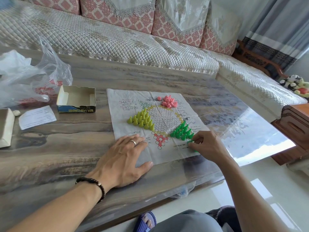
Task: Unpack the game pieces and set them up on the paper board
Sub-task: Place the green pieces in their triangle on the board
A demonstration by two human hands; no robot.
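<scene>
A creased paper board [168,153] lies on the table. Yellow-green pieces [141,119] stand in a triangle on its left part. Dark green pieces [182,131] stand grouped on its right part. Pink pieces [169,102] lie in a loose heap at the far side, one pink ball apart. My left hand [124,158] rests flat on the board's near left corner, fingers straight. My right hand [206,144] pinches a green piece [190,141] at the near edge of the green group; more green shows under its fingers.
An empty cardboard box [76,102] stands left of the board, with a paper slip [37,117] and a crumpled plastic bag [31,77] further left. A box lid [5,128] sits at the left edge. A sofa runs behind the table [66,156].
</scene>
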